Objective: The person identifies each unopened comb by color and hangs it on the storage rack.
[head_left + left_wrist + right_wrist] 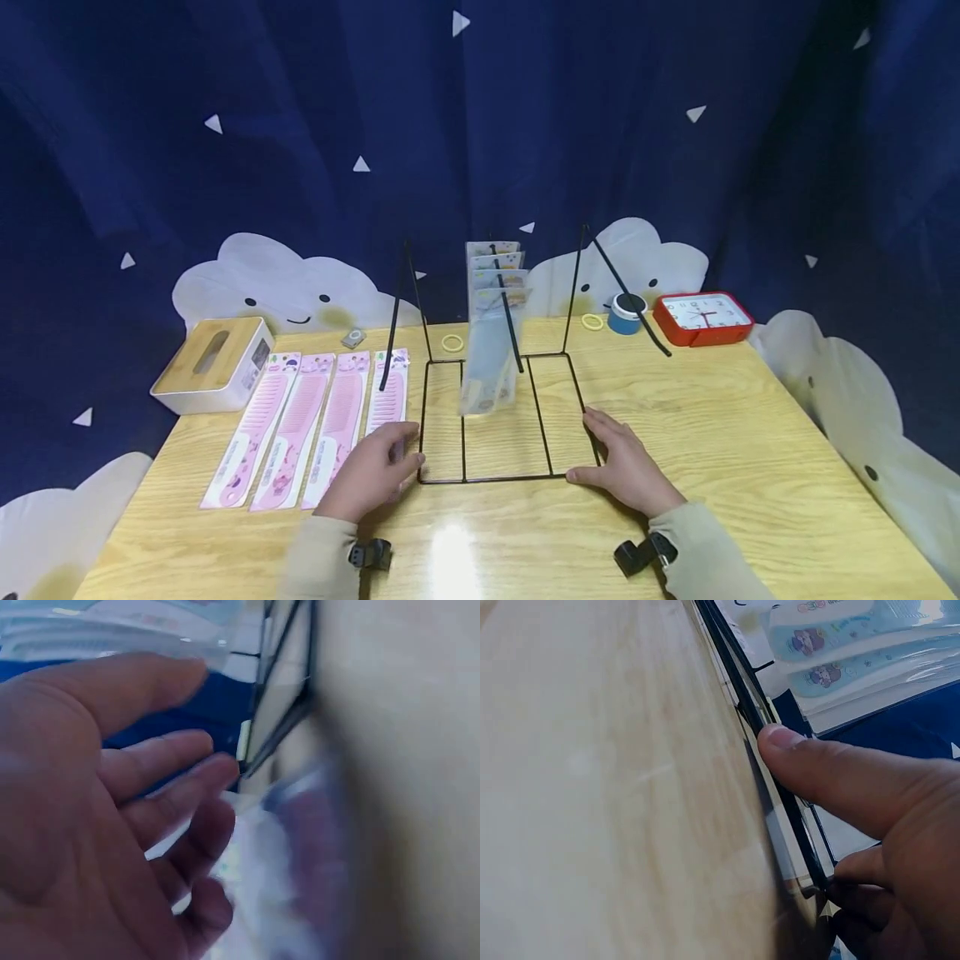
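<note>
Navy cloud-print curtain (pixel 480 108), twelve o'clock; wood-grain table (pixel 750 433) below. Black wire rack (pixel 539 416), central. I see left hand (pixel 372 468) at eight, fingers loose; right hand (pixel 628 468) at four, touching rack, fingers unclenched.

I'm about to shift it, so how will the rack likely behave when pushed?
The rack is probably light, being thin wire. Its wide, flat base should resist tipping. The packs hanging on its middle hook may swing.
</note>
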